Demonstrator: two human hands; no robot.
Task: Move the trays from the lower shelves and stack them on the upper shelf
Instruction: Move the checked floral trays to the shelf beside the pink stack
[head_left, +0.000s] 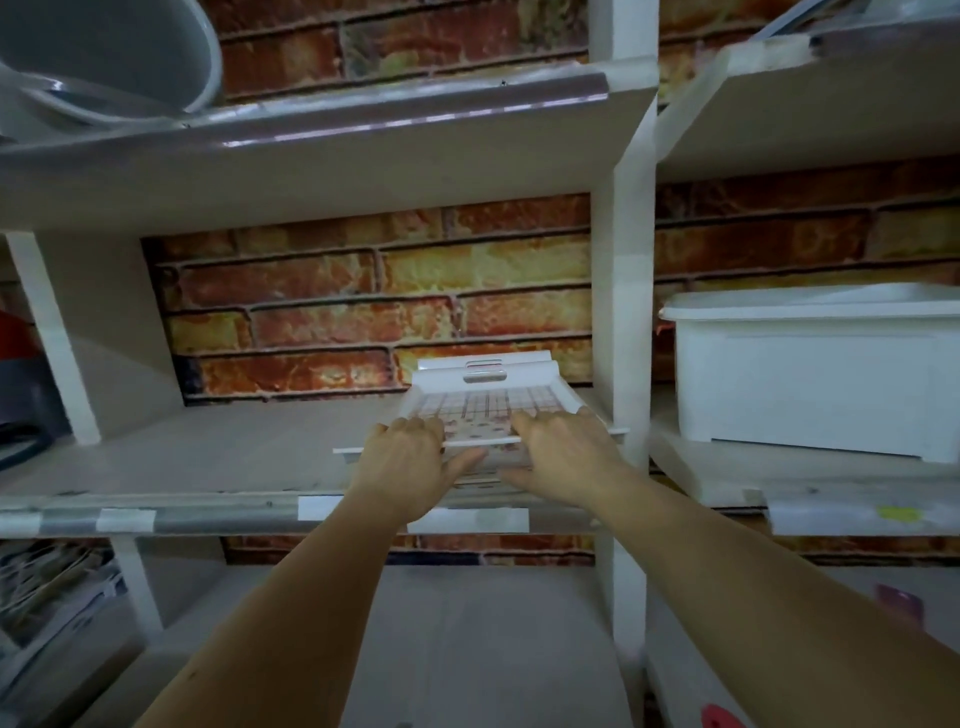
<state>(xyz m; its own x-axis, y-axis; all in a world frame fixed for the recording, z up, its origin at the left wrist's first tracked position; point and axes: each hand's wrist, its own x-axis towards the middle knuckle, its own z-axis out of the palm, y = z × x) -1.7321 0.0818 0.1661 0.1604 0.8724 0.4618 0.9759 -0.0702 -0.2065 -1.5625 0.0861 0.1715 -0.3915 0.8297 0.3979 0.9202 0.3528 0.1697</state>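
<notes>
A: Nearest first. Both your forearms reach up and forward, side by side. Your left hand (410, 457) and right hand (558, 452) sit on the near edge of the white tray (485, 402), backs up.

B: Grip?

A: Fingers (415, 428) lie over the near rim, only loosely bent; thumbs point inward below the edge. Whether the tips hook the rim, I cannot tell. It reads as pressing or steadying rather than a firm clasp.

B: Where is the tray?

A: On the upper shelf (208, 457), toward its right end beside the white upright (631, 312). It rests on at least one more tray, whose rim juts out beneath. Its far end, with the handle slot, lies close to the brick wall (363, 301).

B: Step?

A: Judged: you are seating this tray on the stack. Next calls for squaring its edges with the one below, then letting go and reaching down to the lower shelves for another.

B: Beyond?

A: A white bin (815, 364) in the next bay, right.
</notes>
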